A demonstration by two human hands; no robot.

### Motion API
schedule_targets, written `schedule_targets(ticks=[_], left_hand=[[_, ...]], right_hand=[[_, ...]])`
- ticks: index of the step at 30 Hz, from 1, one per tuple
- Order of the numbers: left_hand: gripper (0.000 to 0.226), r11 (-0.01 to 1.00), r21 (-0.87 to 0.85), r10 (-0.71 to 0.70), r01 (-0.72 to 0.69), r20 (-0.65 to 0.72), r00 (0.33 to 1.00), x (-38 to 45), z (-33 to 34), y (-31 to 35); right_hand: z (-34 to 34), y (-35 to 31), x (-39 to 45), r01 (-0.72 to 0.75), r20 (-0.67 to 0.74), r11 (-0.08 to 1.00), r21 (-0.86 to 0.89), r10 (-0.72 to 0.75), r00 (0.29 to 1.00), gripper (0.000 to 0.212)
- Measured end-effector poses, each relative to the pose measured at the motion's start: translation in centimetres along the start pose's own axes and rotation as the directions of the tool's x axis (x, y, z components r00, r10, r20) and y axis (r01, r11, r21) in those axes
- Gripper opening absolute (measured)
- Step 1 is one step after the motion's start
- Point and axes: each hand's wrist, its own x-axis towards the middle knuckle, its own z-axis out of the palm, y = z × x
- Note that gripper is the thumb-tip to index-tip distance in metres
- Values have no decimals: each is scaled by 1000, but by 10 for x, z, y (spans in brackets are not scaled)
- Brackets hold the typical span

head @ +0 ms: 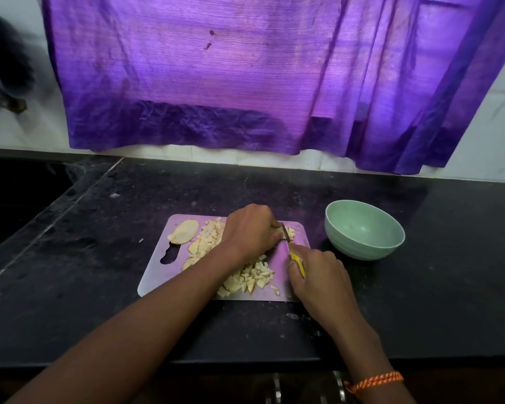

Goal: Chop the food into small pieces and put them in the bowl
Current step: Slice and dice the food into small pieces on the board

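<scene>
Gripping the yellow-handled knife (295, 258) in my right hand (318, 275), my left hand (251, 228) pinned food (285, 230) on the board (155, 275); green bowl (365, 230) beside it held no pieces. No legible writing.

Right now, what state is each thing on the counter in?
Pale green round bowl: upright, looks empty.
Metal cutting board: flat, carrying food.
Pale diced pieces: heaped.
Uncut slice: whole.
Yellow-handled knife: gripped by right hand.
Left hand: holding food.

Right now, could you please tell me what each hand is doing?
Left hand: fingers curled down on a piece of food on the cutting board, holding it.
Right hand: gripping the yellow-handled knife.
</scene>
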Motion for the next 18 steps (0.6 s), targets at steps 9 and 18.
schedule_targets(ticks=[9, 18], left_hand=[[20, 999, 35, 14, -12, -44, 999, -1, -2, -1], [29, 999, -47, 10, -12, -40, 999, 4, -8, -15]], right_hand=[[-17, -6, -42, -29, -14, 996, 83, 30, 999, 42], [-14, -14, -20, -44, -79, 994, 105, 52, 995, 54]])
